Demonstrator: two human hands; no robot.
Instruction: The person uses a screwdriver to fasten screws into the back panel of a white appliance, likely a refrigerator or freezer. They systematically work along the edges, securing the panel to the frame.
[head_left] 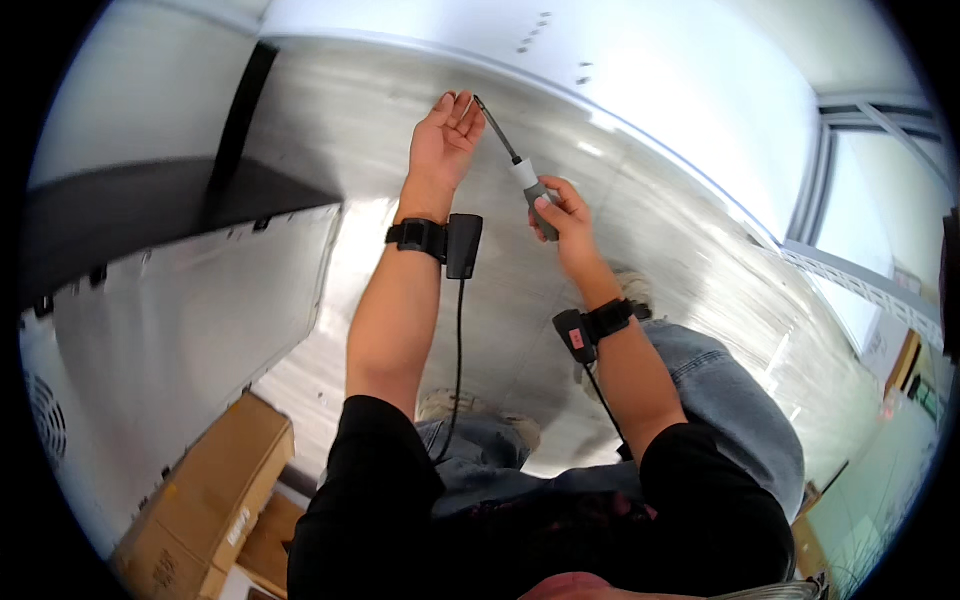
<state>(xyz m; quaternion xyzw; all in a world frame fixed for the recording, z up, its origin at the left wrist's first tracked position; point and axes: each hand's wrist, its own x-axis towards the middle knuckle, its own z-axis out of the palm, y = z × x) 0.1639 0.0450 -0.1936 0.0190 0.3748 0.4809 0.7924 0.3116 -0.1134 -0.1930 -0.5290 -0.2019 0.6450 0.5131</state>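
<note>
A slim screwdriver with a dark metal shaft and a grey-and-white handle (520, 175) is held over the far middle of a broad sheet of brushed silvery metal (640, 240), its tip pointing up and left. The right hand (565, 215) is clamped round the handle, thumb pressed on top. The left hand (445, 140) is just left of the shaft tip, fingers together and loosely curled, holding nothing I can make out; whether it touches the tip is unclear.

The tip sits so near the left fingers that a slip could likely jab them or scratch the sheet.

A white panel (660, 70) with small holes borders the far side. A pale panel (190, 330) and brown cardboard boxes (215, 490) crowd the near left, and open room lies right.
</note>
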